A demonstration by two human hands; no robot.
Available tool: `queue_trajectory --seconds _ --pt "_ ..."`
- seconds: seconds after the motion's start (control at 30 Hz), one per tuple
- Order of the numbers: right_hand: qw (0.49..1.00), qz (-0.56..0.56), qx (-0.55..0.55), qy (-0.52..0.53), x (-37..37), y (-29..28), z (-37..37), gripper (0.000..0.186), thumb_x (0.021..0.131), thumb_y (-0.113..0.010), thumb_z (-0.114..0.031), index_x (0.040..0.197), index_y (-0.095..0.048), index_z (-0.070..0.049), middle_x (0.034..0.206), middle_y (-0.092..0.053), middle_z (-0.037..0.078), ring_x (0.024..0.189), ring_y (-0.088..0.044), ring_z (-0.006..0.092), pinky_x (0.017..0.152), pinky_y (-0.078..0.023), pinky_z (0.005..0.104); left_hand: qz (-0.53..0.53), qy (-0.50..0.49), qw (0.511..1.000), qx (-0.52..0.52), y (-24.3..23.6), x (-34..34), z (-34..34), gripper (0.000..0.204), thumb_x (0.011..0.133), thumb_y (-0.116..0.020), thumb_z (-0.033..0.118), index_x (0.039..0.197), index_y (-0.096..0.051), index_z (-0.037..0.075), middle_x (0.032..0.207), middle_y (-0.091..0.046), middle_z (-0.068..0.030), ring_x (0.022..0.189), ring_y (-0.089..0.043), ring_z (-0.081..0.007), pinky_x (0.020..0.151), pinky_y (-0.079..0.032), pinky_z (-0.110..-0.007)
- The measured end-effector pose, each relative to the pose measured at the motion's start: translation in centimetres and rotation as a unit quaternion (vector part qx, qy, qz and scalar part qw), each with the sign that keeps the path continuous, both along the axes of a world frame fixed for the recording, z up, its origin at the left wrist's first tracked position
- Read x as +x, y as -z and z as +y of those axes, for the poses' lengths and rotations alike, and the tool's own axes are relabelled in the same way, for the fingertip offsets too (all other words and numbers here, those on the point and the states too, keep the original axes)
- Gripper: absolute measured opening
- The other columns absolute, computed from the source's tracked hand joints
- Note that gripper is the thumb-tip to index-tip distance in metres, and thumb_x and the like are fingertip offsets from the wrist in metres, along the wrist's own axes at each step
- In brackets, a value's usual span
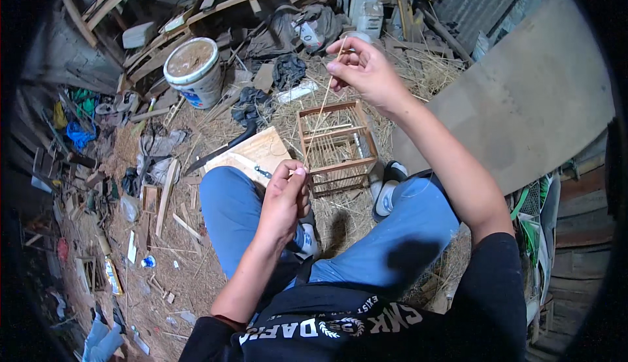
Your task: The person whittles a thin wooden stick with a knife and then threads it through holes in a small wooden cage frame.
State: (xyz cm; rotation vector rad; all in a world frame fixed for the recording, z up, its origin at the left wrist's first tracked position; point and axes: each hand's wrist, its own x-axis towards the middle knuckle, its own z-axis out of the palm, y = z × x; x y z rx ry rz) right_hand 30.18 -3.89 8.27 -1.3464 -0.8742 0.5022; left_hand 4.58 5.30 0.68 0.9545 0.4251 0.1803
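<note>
A thin wooden stick [325, 98] slants between my two hands. My right hand [365, 71] is raised beyond the cage and pinches the stick near its upper end. Lower and to the left, my left hand [286, 195] closes its fingers on the stick's lower end, by the cage's near left corner. The small wooden cage [341, 164], a frame with thin bars, stands on the ground between my legs. Left of it lies a pale wooden board [268, 145], with a long dark-handled blade [226, 147] across it and a smaller knife [252, 165] near my left knee.
A white bucket [203, 94] stands at the far left. A large flat grey-brown sheet [510, 87] leans in from the right. Straw, wood strips [168, 195], dark cloth [288, 71] and scraps litter the ground. Planks [222, 14] and piled junk line the back.
</note>
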Motion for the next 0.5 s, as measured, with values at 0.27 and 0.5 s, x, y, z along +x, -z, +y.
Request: queue_trajectory --seconds 0.27,0.5 --pt "0.998 0.059 -0.032 -0.003 1.8 1.2 -2.5 0.028 0.098 -0.068 -0.010 0.123 -0.057 -0.002 0.088 -0.066 0.005 0.079 -0.067 0.0115 0.072 -0.058 0.0269 0.003 0.001 1.000 0.031 -0.3 5.1 -1.3 0.008 0.108 -0.054 0.024 0.107 -0.053 0.016 0.065 -0.038 0.0083 0.048 -0.029 -0.0036 0.043 -0.022 -0.024" --pt "0.994 0.083 -0.058 -0.048 1.1 1.6 -2.7 0.016 0.099 -0.065 -0.006 0.111 -0.057 0.001 0.088 -0.065 0.006 0.079 -0.069 0.0123 0.072 -0.059 0.0263 0.009 0.005 0.997 0.077 -0.6 6.9 -1.1 0.011 0.108 -0.055 0.026 0.106 -0.054 0.015 0.069 -0.042 0.0079 0.051 -0.031 -0.0035 0.044 -0.024 -0.023"
